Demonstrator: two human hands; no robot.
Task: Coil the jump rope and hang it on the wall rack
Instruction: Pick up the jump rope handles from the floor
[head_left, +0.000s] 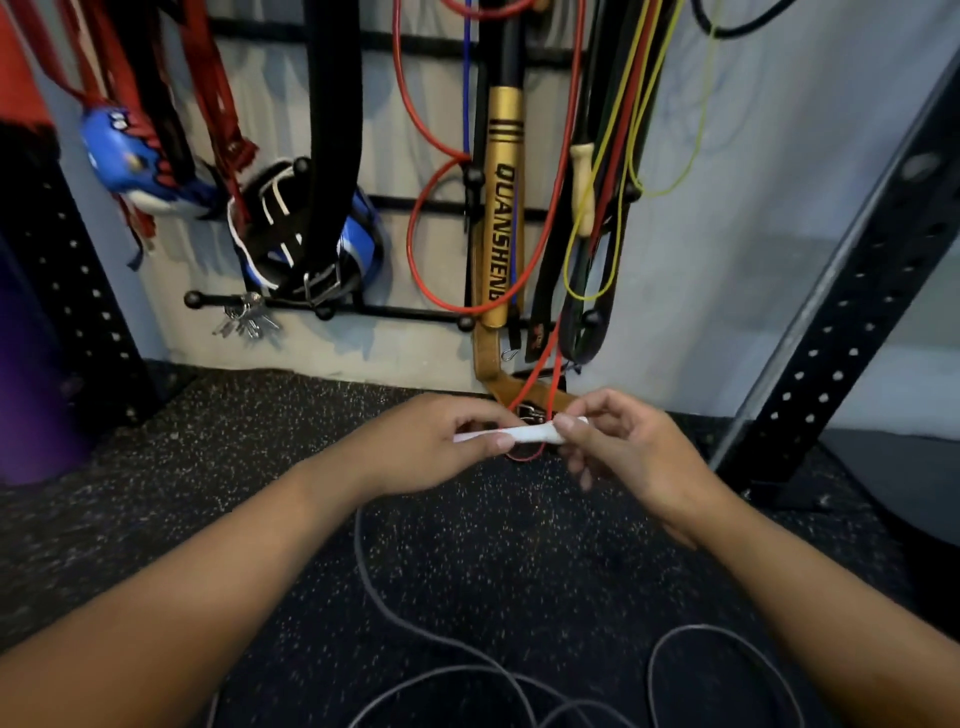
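Wall rack (405, 312) up ahead already crowded with bands and belts, grey rope (363, 571) sprawled loose across the floor with no coil made, and both hands, left hand (431, 441) and right hand (623, 447), pinching the white handle (530, 434) between them — coiling and hanging, I'd say, all left to do.

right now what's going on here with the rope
A person holds a white jump rope handle in front of them with both hands: the left hand grips one end, the right hand pinches the other. The thin grey rope cord lies in loose loops on the speckled black rubber floor, not yet coiled. Ahead, the black wall rack already carries bands, belts and a bunch of keys. Nothing has been hung yet.
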